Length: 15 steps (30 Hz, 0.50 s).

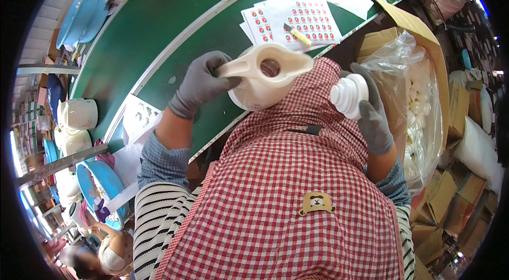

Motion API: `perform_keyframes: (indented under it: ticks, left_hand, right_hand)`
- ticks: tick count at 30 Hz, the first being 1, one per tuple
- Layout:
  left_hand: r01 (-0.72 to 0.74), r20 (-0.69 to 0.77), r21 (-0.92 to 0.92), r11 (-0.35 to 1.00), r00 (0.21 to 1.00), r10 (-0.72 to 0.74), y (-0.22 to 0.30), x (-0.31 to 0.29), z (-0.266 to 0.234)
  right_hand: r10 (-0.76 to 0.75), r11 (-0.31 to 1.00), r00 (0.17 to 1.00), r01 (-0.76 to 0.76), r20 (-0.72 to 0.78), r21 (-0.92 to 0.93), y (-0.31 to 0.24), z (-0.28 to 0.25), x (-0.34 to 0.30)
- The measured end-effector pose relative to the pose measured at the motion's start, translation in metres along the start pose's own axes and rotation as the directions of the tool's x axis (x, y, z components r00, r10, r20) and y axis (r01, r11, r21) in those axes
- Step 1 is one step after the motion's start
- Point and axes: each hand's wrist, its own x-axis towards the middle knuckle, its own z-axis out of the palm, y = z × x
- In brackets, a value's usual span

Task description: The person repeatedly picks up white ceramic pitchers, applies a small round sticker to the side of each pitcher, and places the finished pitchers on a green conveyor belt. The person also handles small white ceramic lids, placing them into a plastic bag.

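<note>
My gloved left hand is wrapped round the handle of a cream plastic pitcher, holding it over the near edge of the green table. The pitcher's round mouth faces up and its wide spout points right. In my gloved right hand is a white ribbed screw stopper, tilted on its side and apart from the pitcher. Beyond the pitcher lie sheets of round red and green stickers, with a yellow box cutter on top.
At my right stands an open cardboard box lined with a clear plastic bag of white parts. A metal rail runs along the green table. Blue basins and white pitchers are on the left. Other people work at lower left and upper right.
</note>
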Motion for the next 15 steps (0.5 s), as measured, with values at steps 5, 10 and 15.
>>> perform_keyframes:
  ticks: [5, 10, 15]
  left_hand:
    - [-0.266, -0.167, 0.145, 0.953, 0.943, 0.289, 0.015, -0.031, 0.051]
    - [-0.292, -0.172, 0.178, 0.940, 0.931, 0.322, 0.017, -0.038, 0.061]
    - [-0.343, -0.191, 0.207, 0.916, 0.904, 0.382, 0.023, -0.034, 0.065]
  right_hand:
    - [-0.063, 0.981, 0.995, 0.075, 0.073, -0.179, -0.017, 0.023, 0.011]
    - [-0.256, 0.785, 0.927, 0.364, 0.272, -0.502, -0.020, 0.027, 0.038]
    - [-0.286, 0.515, 0.810, 0.580, 0.511, -0.631, -0.017, 0.035, 0.059]
